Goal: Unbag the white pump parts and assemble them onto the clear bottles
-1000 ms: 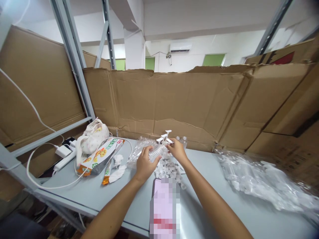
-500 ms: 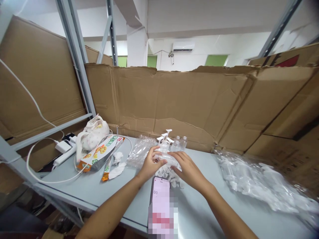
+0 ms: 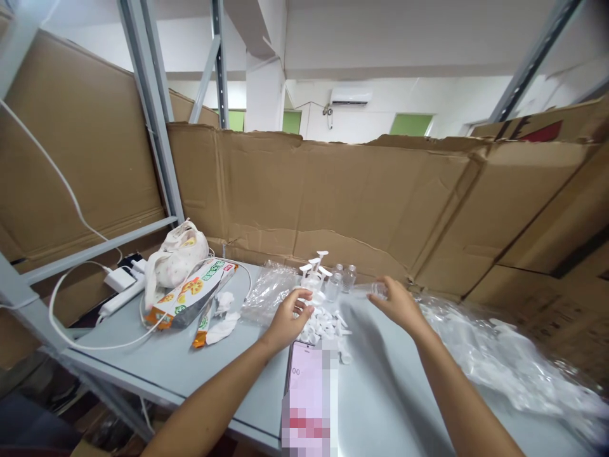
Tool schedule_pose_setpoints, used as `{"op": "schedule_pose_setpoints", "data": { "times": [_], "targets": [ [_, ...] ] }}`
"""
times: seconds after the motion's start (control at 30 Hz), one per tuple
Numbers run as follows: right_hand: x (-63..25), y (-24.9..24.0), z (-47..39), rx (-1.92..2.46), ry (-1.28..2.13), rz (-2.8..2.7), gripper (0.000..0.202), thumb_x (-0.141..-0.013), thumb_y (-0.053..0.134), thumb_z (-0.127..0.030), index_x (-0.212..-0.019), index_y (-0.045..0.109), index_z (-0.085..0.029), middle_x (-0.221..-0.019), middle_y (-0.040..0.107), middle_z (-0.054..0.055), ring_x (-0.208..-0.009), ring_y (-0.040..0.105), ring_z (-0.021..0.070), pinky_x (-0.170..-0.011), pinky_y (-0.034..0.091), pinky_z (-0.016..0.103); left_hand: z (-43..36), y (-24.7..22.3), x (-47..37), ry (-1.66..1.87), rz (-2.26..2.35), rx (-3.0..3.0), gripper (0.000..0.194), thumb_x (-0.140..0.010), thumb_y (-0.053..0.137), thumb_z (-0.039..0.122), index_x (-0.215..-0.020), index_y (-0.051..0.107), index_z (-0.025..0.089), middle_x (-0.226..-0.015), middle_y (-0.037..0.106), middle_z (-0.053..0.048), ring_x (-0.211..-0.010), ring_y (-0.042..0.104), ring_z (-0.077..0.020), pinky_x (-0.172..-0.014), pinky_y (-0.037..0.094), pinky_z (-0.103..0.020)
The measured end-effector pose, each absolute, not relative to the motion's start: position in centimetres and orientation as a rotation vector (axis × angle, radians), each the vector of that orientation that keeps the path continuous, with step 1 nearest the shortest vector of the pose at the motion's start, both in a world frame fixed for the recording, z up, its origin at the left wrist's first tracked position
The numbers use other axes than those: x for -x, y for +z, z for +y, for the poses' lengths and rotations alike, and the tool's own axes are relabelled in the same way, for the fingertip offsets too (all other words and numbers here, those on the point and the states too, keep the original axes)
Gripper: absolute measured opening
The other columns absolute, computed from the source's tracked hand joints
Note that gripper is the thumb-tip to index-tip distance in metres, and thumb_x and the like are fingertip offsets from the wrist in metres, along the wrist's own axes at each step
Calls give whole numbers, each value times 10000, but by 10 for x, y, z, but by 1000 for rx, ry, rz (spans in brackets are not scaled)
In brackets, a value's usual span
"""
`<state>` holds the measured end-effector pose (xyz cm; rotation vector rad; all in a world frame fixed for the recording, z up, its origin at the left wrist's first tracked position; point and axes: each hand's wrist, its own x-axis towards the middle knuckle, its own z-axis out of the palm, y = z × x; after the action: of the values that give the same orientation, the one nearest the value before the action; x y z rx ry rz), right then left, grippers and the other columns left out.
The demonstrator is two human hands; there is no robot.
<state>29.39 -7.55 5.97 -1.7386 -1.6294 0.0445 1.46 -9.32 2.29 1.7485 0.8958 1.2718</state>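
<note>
My right hand (image 3: pixel 398 306) is pinched round a clear plastic bottle (image 3: pixel 378 290), held on its side just over the table. Nothing shows between the curved, parted fingers of my left hand (image 3: pixel 289 316), which is beside a pile of small white plastic pieces (image 3: pixel 324 327). Behind that hand stand several white T-shaped plunger tops (image 3: pixel 314 270), their lower parts partly hidden by the fingers. Clear bottles (image 3: pixel 349 278) stand upright to the right of them. A phone (image 3: pixel 307 387) lies in front of the white pieces.
A crumpled clear plastic bag (image 3: pixel 269 292) lies left of the hands. Farther left are a snack box (image 3: pixel 197 292), a torn wrapper (image 3: pixel 202 330), a cloth bag (image 3: pixel 176 260) and a white cable. Bagged white parts (image 3: pixel 504 362) cover the right side. Cardboard (image 3: pixel 333 190) walls the back.
My right hand has moved right, carrying the clear bottle away from my left hand. The left hand stays near the white pieces, its fingers now off the bottle.
</note>
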Motion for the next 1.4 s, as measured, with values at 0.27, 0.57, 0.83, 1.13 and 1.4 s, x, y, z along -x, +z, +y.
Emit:
{"op": "schedule_pose_setpoints", "data": {
  "times": [0.27,0.57,0.83,1.13,1.4],
  "targets": [
    [-292,37,-80,1483,730,-1313,261,-536,655,-305,-753,535,-221,-666,580,6,-635,581,200,-621,486,366,-95,26,-12,1268,913,-1812,196,-826,506,226,-1018,535,201,-1068,593,-47,-834,568,-125,-762,456,-258],
    [-298,8,-65,1460,709,-1277,284,-579,657,-340,-814,582,-198,-830,674,68,-817,640,276,-741,492,436,-95,23,-15,1275,892,-1880,177,-829,497,245,-988,562,203,-1033,586,-42,-820,568,-127,-773,452,-264],
    [-261,-15,-36,1916,224,-1449,474,-612,661,-240,-1064,564,-133,-1069,652,162,-1111,519,348,-883,378,400,-91,21,-14,1259,904,-1841,155,-820,501,221,-954,575,196,-1011,597,-45,-831,563,-136,-743,445,-252],
    [-301,31,-57,2253,-246,-1521,421,-792,519,-223,-1210,527,-168,-1261,556,161,-1262,356,334,-970,290,445,-88,21,-13,1278,878,-1861,155,-822,500,220,-953,582,204,-1001,595,-38,-825,563,-136,-751,443,-256],
    [-393,49,-95,2708,-254,-1145,321,-643,657,-485,-767,666,-189,-882,678,202,-992,583,396,-750,413,546,-91,24,-13,1244,871,-1946,151,-835,485,231,-937,594,209,-943,588,-31,-813,554,-140,-747,436,-259]
  ]
}}
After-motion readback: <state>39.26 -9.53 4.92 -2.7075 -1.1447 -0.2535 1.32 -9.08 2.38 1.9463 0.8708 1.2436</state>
